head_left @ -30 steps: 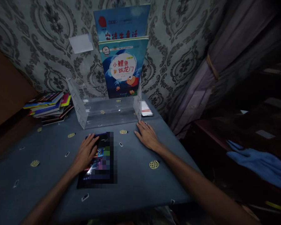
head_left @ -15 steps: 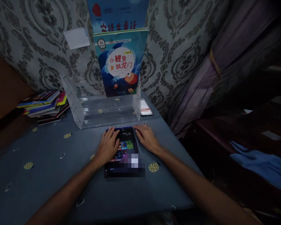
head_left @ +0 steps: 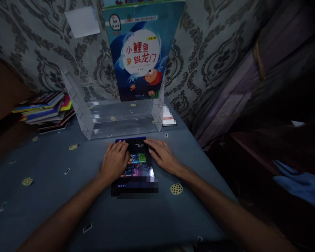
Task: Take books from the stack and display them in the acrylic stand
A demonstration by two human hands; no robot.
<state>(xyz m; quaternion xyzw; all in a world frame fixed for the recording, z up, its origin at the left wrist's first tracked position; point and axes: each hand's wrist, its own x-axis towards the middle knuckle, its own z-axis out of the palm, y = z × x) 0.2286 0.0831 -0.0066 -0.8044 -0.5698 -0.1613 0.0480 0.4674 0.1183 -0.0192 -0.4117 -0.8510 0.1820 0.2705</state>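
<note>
A dark book (head_left: pixel 136 150) with small colourful pictures on its cover lies flat on the blue cloth, its lower part blurred out by a mosaic. My left hand (head_left: pixel 115 159) rests over its left side, fingers stretched toward the far edge and hiding part of the cover. My right hand (head_left: pixel 162 156) lies at the far right corner, fingertips touching the edge and fingers extended. Just beyond the book stands a clear plastic rack (head_left: pixel 120 131) with stepped tiers. On its back tier, a blue picture book (head_left: pixel 141 56) with a red fish stands upright in front of another book.
A messy pile of books (head_left: pixel 46 110) sits left of the rack. A partly pixelated white item (head_left: pixel 168 117) lies right of it. The patterned tablecloth (head_left: pixel 55 199) ends at the right, near a tied curtain (head_left: pixel 233 77) and a blue cloth (head_left: pixel 299 185).
The view has tilted down and come a little closer. The dark book and both hands have shifted slightly left relative to the rack. Both hands stay on the book.
</note>
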